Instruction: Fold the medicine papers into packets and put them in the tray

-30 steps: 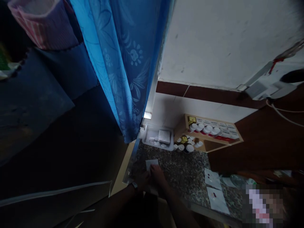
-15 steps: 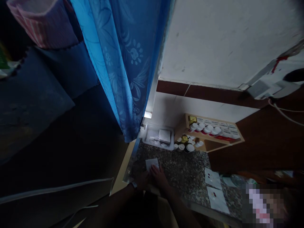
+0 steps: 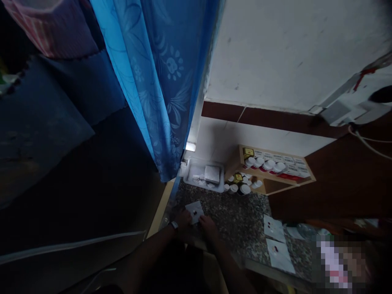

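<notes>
A small white paper sheet (image 3: 197, 207) lies on the speckled stone counter in front of me, with small dark pieces that look like pills (image 3: 195, 212) near its middle. At the sheet's left edge, my left hand (image 3: 183, 220) has its fingers closed on the paper; a watch (image 3: 174, 225) is on that wrist. My right hand (image 3: 208, 226) is curled at the lower right corner of the same sheet, its fingertips closed there. The undersides of both hands are dark and hard to make out.
A clear plastic tray (image 3: 187, 181) with folded white papers stands behind. Several white-capped bottles (image 3: 245, 190) are beside a wooden shelf (image 3: 292, 187) holding boxes. More sheets (image 3: 281, 257) with pills lie right. A blue curtain (image 3: 171, 94) hangs left.
My hands have moved apart to the sheet's two sides, and the dark pieces on it now show. The sheet has shifted slightly left and turned.
</notes>
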`<state>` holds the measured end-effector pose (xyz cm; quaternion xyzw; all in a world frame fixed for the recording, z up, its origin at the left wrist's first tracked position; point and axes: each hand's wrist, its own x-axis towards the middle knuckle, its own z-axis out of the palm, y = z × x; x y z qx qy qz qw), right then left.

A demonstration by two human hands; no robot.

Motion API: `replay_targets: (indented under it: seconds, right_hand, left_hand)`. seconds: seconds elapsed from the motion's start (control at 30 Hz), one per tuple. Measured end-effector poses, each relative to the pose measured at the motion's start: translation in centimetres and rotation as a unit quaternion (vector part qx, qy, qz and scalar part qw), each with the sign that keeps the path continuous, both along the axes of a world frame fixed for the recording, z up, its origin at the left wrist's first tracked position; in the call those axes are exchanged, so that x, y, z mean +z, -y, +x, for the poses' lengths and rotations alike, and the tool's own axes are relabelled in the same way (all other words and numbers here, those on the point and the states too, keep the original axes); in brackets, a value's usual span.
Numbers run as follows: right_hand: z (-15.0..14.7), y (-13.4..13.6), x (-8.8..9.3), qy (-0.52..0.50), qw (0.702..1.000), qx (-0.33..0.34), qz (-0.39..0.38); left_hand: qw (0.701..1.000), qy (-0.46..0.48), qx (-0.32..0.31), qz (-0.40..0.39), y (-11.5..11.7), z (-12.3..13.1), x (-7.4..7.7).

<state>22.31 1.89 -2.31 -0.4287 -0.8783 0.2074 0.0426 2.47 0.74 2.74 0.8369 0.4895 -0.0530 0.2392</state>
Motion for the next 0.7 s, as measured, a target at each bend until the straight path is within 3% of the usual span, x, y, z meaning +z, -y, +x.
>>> replay_targets:
  seconds: [0.13,0.33,0.5,0.7]
  right_hand:
    - [-0.4,-0.3,1.2,0.014,1.000,-0.006,-0.025]
    - [-0.8,-1.0,2.0,0.034,0.998,0.000,-0.045]
    - [-1.1,-0.8,2.8,0.036,0.999,-0.016,-0.031]
    - [-2.1,-1.1,3.0,0.037,0.992,-0.109,-0.051]
  left_hand:
    - [1.000,-0.024,-0.017,-0.010,-0.7,0.2,0.8]
    - [0.998,-0.032,-0.037,-0.047,-2.0,0.6,0.5]
    - [0.994,0.064,0.051,-0.073,-3.1,0.1,1.0]
    - [0.983,0.094,0.132,-0.083,-3.3,-0.1,1.5]
